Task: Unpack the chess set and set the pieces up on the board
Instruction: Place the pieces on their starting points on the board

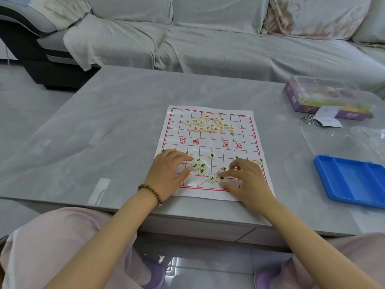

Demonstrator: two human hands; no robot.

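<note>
Head view: board (pixel 210 142) lies flat on the worktop (pixel 104 126), with red pieces (pixel 208 124) heaped on its far half and a spaced black row (pixel 212 156) across the near half. The loose black cluster (pixel 200 166) sits just right of the left hand (pixel 168 170), bracketed by its straight, wide-spread fingers. Right hand (pixel 246 178) pinches one black piece (pixel 221 178) between narrow index and thumb at near centre. The left is nearer the cluster, so likely it feeds next.

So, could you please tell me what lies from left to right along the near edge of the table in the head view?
The beaded bracelet → left hand → black-lettered pieces → right hand → blue tray.
</note>
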